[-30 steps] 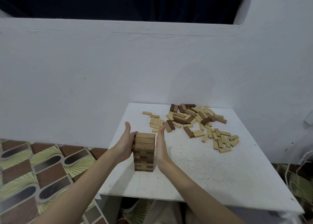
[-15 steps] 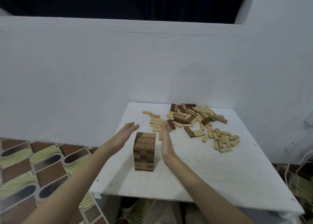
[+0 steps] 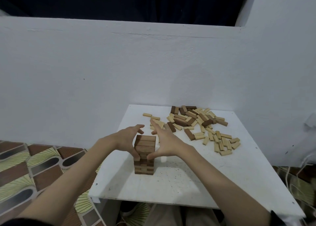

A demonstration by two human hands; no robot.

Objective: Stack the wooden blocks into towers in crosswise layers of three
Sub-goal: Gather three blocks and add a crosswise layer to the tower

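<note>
Fingers: both hands are spread wide around the top of the tower, thumbs low on its near face, the other fingers arched above and past its far side; whether the thumb tips actually touch the wood I cannot tell.
Desk: a white square board (image 3: 213, 179) set against a pale wall, its surface speckled with dark marks, its near edge overhanging the person's lap.
Wall: painted white (image 3: 85, 68), running along the far edge of the desk and turning a corner at the far right.
Floor: patterned tiles (image 3: 34, 165) in brown, yellow and grey, seen past the left edge of the desk.
Loose blocks: a scattered pile (image 3: 201, 124) of light and dark wooden pieces lying flat across the far right part of the desk, thinning out toward the right edge; a few light ones lie apart near the far left corner.
Tower: a stack of brown blocks (image 3: 144, 154) stands upright near the left edge, about midway between the near and far edges; its top layer shows three blocks side by side, and the layers below alternate in direction.
Left hand: (image 3: 127, 139) sits just left of the tower top, thumb pointing down along the near left corner, fingers curved over the far side.
Right hand: (image 3: 165, 144) sits just right of the tower top, thumb angled down to the near face, fingers stretched toward the loose blocks.
</note>
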